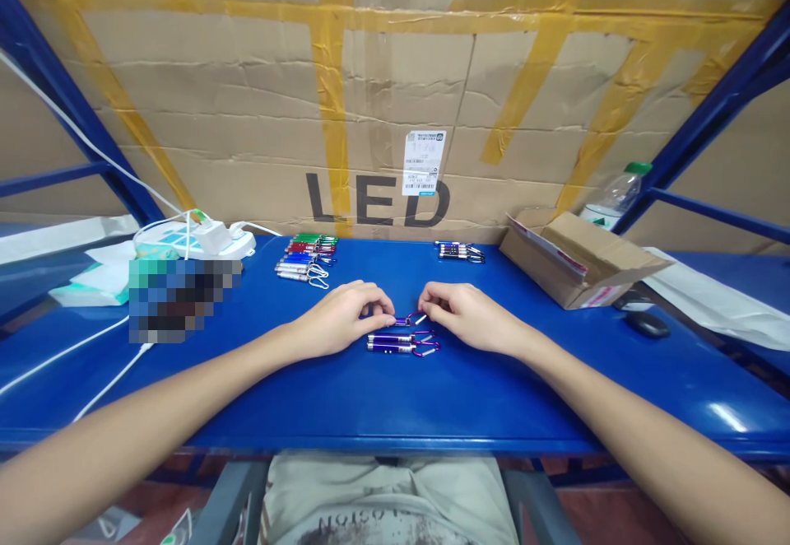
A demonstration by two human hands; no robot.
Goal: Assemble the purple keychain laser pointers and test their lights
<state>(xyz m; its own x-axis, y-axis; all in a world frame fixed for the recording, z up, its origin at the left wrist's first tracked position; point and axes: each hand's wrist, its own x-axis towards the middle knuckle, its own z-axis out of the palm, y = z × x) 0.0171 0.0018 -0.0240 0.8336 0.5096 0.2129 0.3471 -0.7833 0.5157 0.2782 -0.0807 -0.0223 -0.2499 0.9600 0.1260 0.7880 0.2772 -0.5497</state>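
Between my hands lies a small purple keychain flashlight [401, 322] with a carabiner clip. Its barrel end is pinched by the fingers of my left hand [346, 314], which cover part of it. The fingertips of my right hand [472, 314] are closed on the purple carabiner [415, 318] at its other end. Two more purple keychain flashlights [391, 348] rest side by side just below, with their carabiners pointing right. Farther back on the left sits a row of green, red, blue and silver keychain flashlights [304, 258]. A group of black ones [457, 252] lies at the back right.
A blue table [296, 401] carries everything. An open cardboard box [555, 261], a black mouse [646, 324] and a plastic bottle [619, 195] are at the right. On the left are a white power strip [238, 244], cables and a tissue pack [92, 286]. Behind stands a taped cardboard wall [247, 133].
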